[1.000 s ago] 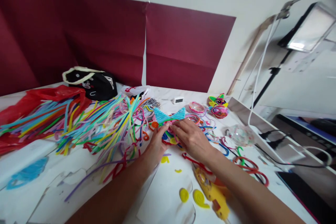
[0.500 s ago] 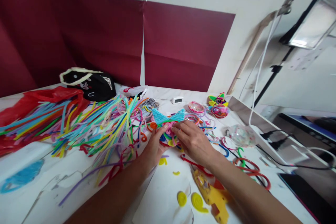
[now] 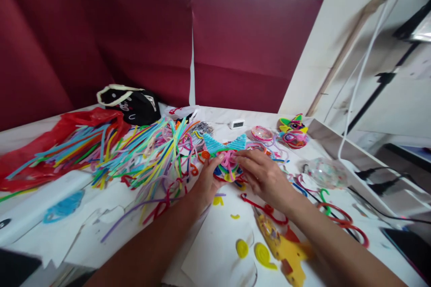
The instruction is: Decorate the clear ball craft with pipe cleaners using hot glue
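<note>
My left hand and my right hand both grip a small pipe-cleaner figure held just above the white table. The figure has two light-blue pointed ears on top, a pink swirl in the middle and a multicoloured round body. My left thumb presses its left side; my right fingers curl over its right side. Part of the figure is hidden behind my fingers.
A big heap of coloured pipe cleaners lies left, beside a red plastic bag and a black pouch. Yellow spirals and a yellow glue gun lie near my right forearm. Finished figures, a clear ball and cables lie right.
The figure has been tilted up, so its pink swirl and coloured body now face me. Both hands stayed on it. The camera view shifted slightly.
</note>
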Motion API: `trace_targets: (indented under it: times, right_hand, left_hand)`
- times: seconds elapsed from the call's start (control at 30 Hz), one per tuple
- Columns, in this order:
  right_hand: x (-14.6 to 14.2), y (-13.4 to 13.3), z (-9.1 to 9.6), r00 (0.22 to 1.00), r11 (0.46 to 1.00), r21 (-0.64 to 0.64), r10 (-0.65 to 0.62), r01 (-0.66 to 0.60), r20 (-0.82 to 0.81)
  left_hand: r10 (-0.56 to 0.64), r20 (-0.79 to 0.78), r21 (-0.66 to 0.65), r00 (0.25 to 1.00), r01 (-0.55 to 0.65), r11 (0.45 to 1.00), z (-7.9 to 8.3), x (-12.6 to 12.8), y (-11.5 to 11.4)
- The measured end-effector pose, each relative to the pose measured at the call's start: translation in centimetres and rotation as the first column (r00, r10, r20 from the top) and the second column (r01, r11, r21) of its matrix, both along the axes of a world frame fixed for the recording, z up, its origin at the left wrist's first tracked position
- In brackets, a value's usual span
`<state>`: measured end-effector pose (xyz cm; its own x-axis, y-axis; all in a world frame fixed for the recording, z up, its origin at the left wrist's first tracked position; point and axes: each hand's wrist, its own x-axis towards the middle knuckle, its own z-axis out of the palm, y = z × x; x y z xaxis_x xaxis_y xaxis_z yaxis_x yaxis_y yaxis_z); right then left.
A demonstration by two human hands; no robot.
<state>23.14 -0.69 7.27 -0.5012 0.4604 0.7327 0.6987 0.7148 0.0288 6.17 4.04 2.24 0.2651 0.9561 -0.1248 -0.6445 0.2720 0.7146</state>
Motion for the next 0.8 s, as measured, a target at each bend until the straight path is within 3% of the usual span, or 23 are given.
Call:
trace_targets:
  times: [0.13, 0.37, 0.6, 0.8]
  right_hand:
    - [1.1, -0.8, 0.7, 0.996, 1.0, -0.01, -0.013, 0.012, -0.085]
    - [3.0, -3.0, 0.9, 0.988, 0.996, -0.02, -0.09, 0.088, -0.129]
    - [5.0, -3.5, -1.5, 0.968, 0.983, -0.03, -0.185, 0.183, -0.17]
    - [5.6, -3.7, -3.0, 0.963, 0.975, -0.023, -0.223, 0.222, -0.149]
  left_hand:
    - [-0.014, -0.017, -0.049, 1.0, 0.013, 0.999, 0.7, 0.0, -0.1]
    - [-0.001, -0.056, -0.064, 0.998, -0.003, 0.998, 0.3, -0.2, 0.5]
    - [0.032, -0.062, -0.158, 0.998, -0.042, 0.986, 0.8, -0.6, 1.0]
    - [-0.008, -0.062, -0.114, 0.998, 0.001, 0.993, 0.8, -0.7, 1.1]
